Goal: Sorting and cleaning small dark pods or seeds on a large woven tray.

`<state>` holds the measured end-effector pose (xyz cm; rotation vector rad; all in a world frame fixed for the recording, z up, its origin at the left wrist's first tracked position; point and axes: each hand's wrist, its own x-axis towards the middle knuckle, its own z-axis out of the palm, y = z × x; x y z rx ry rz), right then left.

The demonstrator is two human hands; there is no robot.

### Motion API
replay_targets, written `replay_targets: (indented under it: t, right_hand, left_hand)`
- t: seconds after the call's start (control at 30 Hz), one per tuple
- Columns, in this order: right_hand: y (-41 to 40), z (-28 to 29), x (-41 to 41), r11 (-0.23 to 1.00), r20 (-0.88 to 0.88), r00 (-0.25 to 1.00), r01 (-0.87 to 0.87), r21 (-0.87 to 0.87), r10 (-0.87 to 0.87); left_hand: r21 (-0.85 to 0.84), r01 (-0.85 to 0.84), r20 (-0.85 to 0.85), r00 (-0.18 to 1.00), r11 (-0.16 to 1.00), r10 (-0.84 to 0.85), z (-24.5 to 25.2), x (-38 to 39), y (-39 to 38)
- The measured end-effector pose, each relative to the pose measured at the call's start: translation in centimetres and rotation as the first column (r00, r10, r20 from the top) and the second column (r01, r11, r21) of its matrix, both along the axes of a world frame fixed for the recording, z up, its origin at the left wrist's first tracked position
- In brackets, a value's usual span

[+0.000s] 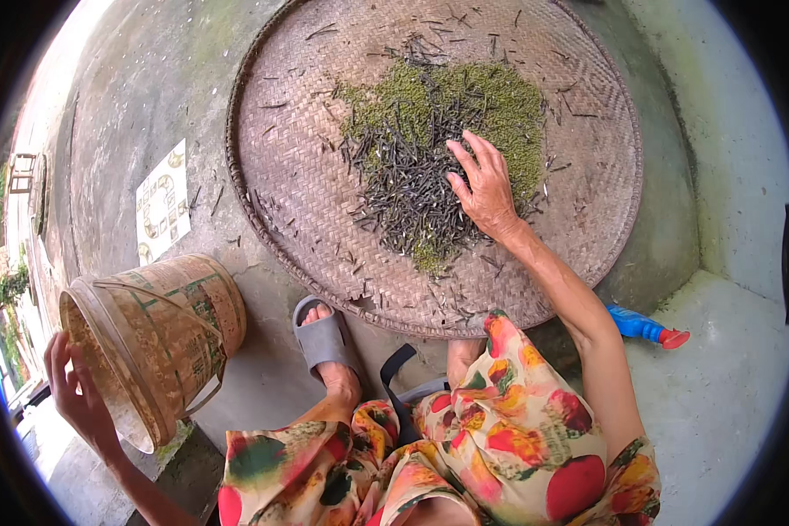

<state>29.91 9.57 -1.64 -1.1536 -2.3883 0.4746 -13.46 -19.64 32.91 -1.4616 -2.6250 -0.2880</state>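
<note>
A large round woven bamboo tray lies before me, with green mung beans spread near its middle. Dark dry pods lie in a heap over part of the beans. Just over the right side of that heap is my right hand, fingers spread and slightly bent; nothing shows in its grasp. At the far left, my left hand is beside the mouth of a dirty plastic bucket, fingers apart and holding nothing. Whether its fingertips touch the rim I cannot tell. The bucket is tipped, its mouth facing left.
A printed sheet lies on the concrete floor left of the tray. At the right, a blue bottle with a red cap lies near the tray's edge. A pale wall rises at the right. My sandaled foot is close to the tray.
</note>
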Motion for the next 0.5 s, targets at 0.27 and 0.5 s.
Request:
replay_targets:
  t: [0.27, 0.5]
  right_hand:
    - [4.1, -1.5, -7.1, 0.959, 0.062, 0.958, -0.281, 0.021, 0.28]
    - [1.5, 0.4, -1.2, 0.927, 0.07, 0.93, -0.348, -0.142, 0.36]
  left_hand:
    - [-0.38, 0.724, 0.636, 0.656, 0.576, -0.407, -15.6, 13.5, 20.9]
    - [-0.368, 0.596, 0.467, 0.782, 0.714, -0.412, -30.9, 16.1, 27.5]
